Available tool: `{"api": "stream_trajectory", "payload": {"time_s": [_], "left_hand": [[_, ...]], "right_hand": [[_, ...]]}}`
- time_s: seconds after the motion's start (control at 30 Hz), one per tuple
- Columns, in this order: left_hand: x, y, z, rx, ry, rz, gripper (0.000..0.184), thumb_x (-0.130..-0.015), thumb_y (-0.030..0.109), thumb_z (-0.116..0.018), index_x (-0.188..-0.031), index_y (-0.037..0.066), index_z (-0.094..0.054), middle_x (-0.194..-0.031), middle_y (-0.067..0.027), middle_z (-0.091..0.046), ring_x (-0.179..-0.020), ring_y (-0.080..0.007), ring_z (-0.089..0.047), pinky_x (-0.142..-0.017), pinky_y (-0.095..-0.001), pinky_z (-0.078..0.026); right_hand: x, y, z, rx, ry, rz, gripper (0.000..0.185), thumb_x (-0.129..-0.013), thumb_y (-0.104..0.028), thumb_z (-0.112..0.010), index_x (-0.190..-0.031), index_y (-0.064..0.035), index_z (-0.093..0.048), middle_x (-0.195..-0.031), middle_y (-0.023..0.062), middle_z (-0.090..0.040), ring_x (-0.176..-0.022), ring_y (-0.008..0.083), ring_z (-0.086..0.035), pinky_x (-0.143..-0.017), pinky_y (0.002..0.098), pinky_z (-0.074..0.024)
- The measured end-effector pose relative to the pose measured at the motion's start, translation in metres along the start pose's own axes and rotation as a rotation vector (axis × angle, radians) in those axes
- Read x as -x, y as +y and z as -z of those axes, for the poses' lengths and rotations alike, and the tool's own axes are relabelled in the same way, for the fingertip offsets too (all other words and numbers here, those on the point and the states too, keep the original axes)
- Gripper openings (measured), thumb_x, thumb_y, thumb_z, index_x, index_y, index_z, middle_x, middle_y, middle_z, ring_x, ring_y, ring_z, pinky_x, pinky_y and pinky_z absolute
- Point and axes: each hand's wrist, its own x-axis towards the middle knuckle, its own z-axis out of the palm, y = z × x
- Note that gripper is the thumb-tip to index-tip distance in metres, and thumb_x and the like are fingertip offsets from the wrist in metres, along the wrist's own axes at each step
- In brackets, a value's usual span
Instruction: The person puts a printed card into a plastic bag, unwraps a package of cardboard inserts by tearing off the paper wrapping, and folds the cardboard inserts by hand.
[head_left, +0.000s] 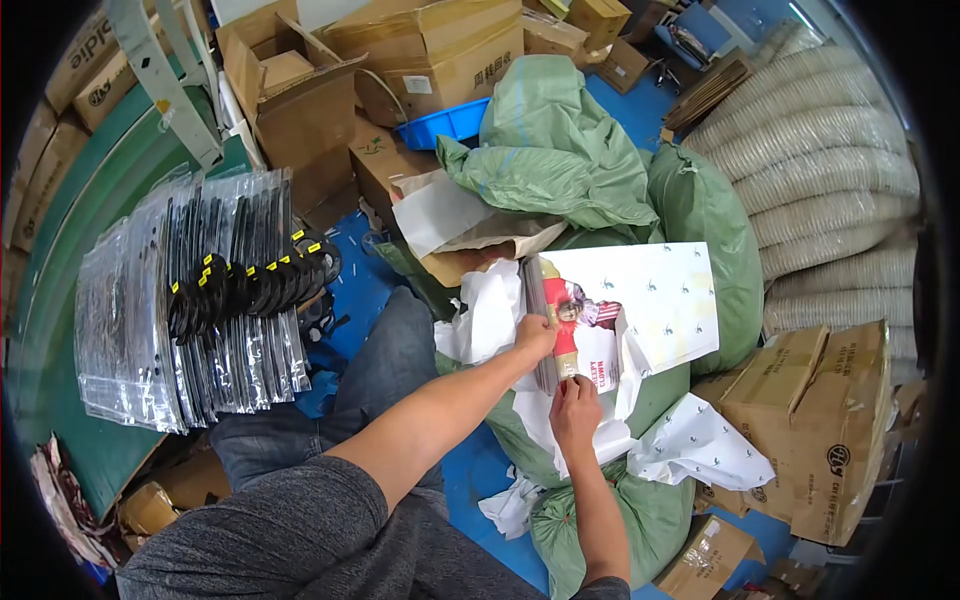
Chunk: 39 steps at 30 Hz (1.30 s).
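A stack of printed sheets [598, 345], marked "CREEPY CLOWN" with a costumed figure in red on top, lies on white paper over green woven sacks. My left hand [537, 336] is closed on the stack's left side, where many thin layered edges show. At its lower corner, my right hand [576, 408] pinches with the fingers drawn together; some fingertips are hidden. White wrapping paper with small green logos [675, 300] spreads beside and under the stack, and another crumpled piece [700, 445] lies to the lower right.
Several clear plastic bags with black hangers [190, 300] lie on a green table [120, 450] at left. Green sacks [700, 215] surround the paper. Cardboard boxes [810, 430] stand at right and at the back, near a blue tray [445, 125]. Ribbed pale bundles [820, 150] rise at right.
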Motion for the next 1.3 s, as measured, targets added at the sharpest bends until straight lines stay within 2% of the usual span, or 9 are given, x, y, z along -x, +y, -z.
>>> {"api": "stream_trajectory", "payload": {"time_s": [0.2, 0.33, 0.43, 0.63, 0.8, 0.93, 0.97, 1.1, 1.3], "left_hand": [[0.007, 0.005, 0.018, 0.069, -0.040, 0.030, 0.020, -0.091, 0.012, -0.064, -0.082, -0.005, -0.069, -0.069, -0.0118, -0.064, -0.051, -0.0203, -0.057, -0.049, -0.0326, -0.050], [0.021, 0.017, 0.034, 0.186, -0.063, 0.067, 0.017, -0.093, 0.009, -0.062, -0.094, -0.007, -0.069, -0.077, -0.0116, -0.067, -0.054, -0.0164, -0.059, -0.049, -0.0284, -0.051], [0.024, 0.016, 0.054, 0.135, -0.080, 0.054, 0.018, -0.093, 0.006, -0.061, -0.098, -0.010, -0.067, -0.082, -0.0161, -0.067, -0.063, -0.0213, -0.065, -0.056, -0.0291, -0.056], [0.038, 0.007, 0.090, 0.157, -0.094, -0.015, 0.018, -0.095, 0.009, -0.062, -0.097, -0.008, -0.066, -0.080, -0.0144, -0.067, -0.061, -0.0189, -0.064, -0.055, -0.0265, -0.054], [0.059, 0.004, 0.137, 0.138, -0.071, 0.041, 0.020, -0.095, 0.008, -0.061, -0.100, -0.010, -0.067, -0.081, -0.0147, -0.068, -0.063, -0.0179, -0.064, -0.055, -0.0252, -0.054], [0.082, 0.008, 0.163, 0.200, -0.102, 0.004, 0.020, -0.096, 0.009, -0.060, -0.102, -0.009, -0.067, -0.081, -0.0136, -0.069, -0.062, -0.0168, -0.064, -0.056, -0.0249, -0.054], [0.086, 0.007, 0.169, 0.204, -0.090, -0.002, 0.020, -0.096, 0.009, -0.060, -0.102, -0.009, -0.067, -0.081, -0.0136, -0.069, -0.062, -0.0168, -0.064, -0.056, -0.0249, -0.054], [0.097, 0.010, 0.180, 0.168, -0.114, -0.029, 0.020, -0.097, 0.009, -0.060, -0.105, -0.008, -0.066, -0.083, -0.0126, -0.069, -0.062, -0.0160, -0.064, -0.057, -0.0242, -0.054], [0.106, 0.016, 0.227, 0.088, -0.042, -0.112, 0.018, -0.097, 0.012, -0.061, -0.101, -0.005, -0.067, -0.082, -0.0106, -0.069, -0.065, -0.0144, -0.064, -0.060, -0.0226, -0.053]], "right_hand": [[-0.007, -0.018, 0.005, -0.154, 0.063, -0.079, 0.040, -0.082, -0.013, -0.071, -0.117, 0.0001, -0.059, -0.123, 0.0183, -0.059, -0.106, 0.0365, -0.059, -0.086, 0.0419, -0.0494], [0.008, -0.026, 0.013, -0.241, 0.071, -0.126, 0.050, -0.081, -0.015, -0.072, -0.126, 0.0002, -0.055, -0.129, 0.0195, -0.056, -0.115, 0.0381, -0.055, -0.093, 0.0436, -0.0470], [0.026, -0.032, 0.018, -0.175, -0.004, -0.173, 0.060, -0.080, -0.016, -0.073, -0.133, 0.0003, -0.051, -0.133, 0.0209, -0.053, -0.120, 0.0389, -0.052, -0.097, 0.0442, -0.0449], [0.038, -0.030, 0.003, -0.184, 0.031, -0.087, 0.067, -0.080, -0.015, -0.072, -0.139, 0.0028, -0.047, -0.131, 0.0242, -0.053, -0.113, 0.0413, -0.054, -0.100, 0.0458, -0.0446], [0.049, -0.036, -0.008, -0.406, 0.192, -0.322, 0.060, -0.085, -0.013, -0.070, -0.138, 0.0043, -0.048, -0.127, 0.0236, -0.056, -0.112, 0.0376, -0.056, -0.101, 0.0445, -0.0461], [0.059, -0.061, -0.019, -1.379, 0.432, -1.160, 0.046, -0.093, -0.009, -0.066, -0.132, 0.0077, -0.049, -0.123, 0.0214, -0.059, -0.106, 0.0297, -0.061, -0.094, 0.0386, -0.0521], [0.056, -0.067, -0.019, -1.388, 0.422, -1.151, 0.046, -0.093, -0.009, -0.066, -0.132, 0.0077, -0.049, -0.123, 0.0214, -0.059, -0.106, 0.0297, -0.061, -0.094, 0.0385, -0.0521], [0.038, -0.081, -0.018, -2.065, 0.409, -1.371, 0.036, -0.096, -0.005, -0.063, -0.127, 0.0108, -0.050, -0.118, 0.0198, -0.061, -0.099, 0.0241, -0.064, -0.086, 0.0317, -0.0561], [0.017, -0.112, -0.046, -1.974, 0.406, -1.437, 0.035, -0.095, -0.001, -0.063, -0.124, 0.0128, -0.050, -0.114, 0.0198, -0.063, -0.095, 0.0248, -0.067, -0.084, 0.0307, -0.0578]]}}
